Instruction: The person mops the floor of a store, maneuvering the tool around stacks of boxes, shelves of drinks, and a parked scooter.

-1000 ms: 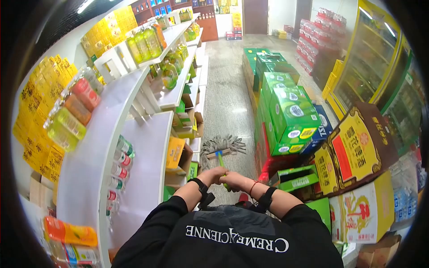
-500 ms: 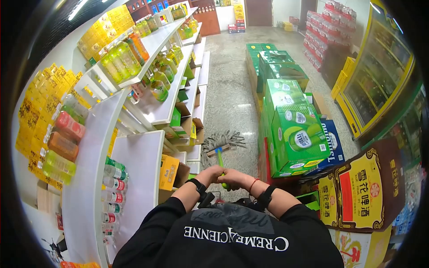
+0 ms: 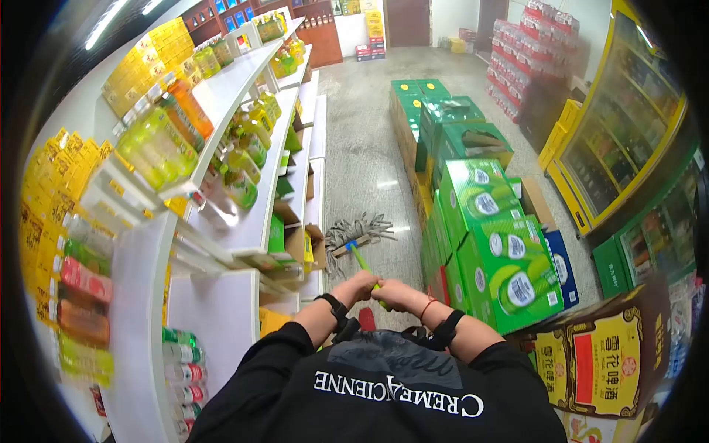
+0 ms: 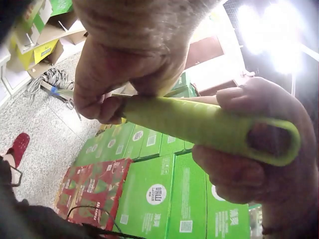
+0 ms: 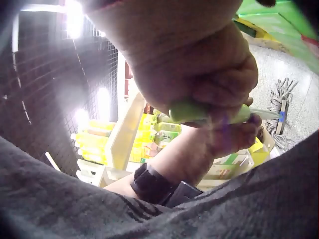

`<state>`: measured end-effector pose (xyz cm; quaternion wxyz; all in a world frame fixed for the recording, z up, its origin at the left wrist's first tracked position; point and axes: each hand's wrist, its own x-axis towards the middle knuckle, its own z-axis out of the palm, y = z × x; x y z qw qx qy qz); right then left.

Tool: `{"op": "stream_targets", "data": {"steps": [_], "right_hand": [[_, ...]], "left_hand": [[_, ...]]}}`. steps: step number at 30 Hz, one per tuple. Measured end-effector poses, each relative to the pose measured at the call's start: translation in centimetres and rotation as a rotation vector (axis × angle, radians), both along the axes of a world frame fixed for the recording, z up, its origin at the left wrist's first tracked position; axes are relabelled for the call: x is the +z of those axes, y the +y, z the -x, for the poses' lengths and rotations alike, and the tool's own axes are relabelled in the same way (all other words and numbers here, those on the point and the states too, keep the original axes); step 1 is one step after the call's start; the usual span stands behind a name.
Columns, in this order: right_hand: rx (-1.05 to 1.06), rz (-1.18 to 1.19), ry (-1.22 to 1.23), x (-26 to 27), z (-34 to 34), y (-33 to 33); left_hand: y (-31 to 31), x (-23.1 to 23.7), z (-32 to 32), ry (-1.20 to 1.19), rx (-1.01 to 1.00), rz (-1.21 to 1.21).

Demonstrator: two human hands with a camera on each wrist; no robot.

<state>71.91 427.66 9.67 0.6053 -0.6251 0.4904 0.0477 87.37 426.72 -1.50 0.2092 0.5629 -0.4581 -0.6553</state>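
Note:
Both hands grip the lime-green handle of a string mop, whose grey strands spread over the floor ahead. The left hand holds the handle lower down, nearer the mop head. Behind it the right hand curls round the end of the handle, where a hanging hole shows in the left wrist view. A blue joint links the handle to the mop's clamp bar. The mop head lies close to the foot of the left shelves.
White shelves with drink bottles line the left side. Stacked green cartons flank the aisle on the right, with a brown-and-yellow carton nearer. A yellow-framed fridge stands beyond. The speckled floor runs between; a red shoe shows below.
The view has shifted along the aisle, with shelves and cartons sliding nearer. The mop head lies slightly farther left in view. Both hands keep hold of the handle, and a red shoe shows more plainly.

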Motion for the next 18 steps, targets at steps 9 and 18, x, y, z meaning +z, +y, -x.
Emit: {"op": "stream_targets", "data": {"steps": [9, 18], "right_hand": [[-0.094, -0.095, -0.126, 2.0, -8.9, -12.9], [0.099, 0.007, -0.014, 2.0, -12.0, -19.9]], "left_hand": [[-14.5, 0.0, -8.8, -0.044, 0.037, -0.124], [-23.8, -3.9, -11.5, -0.165, 0.005, -0.27]]}}
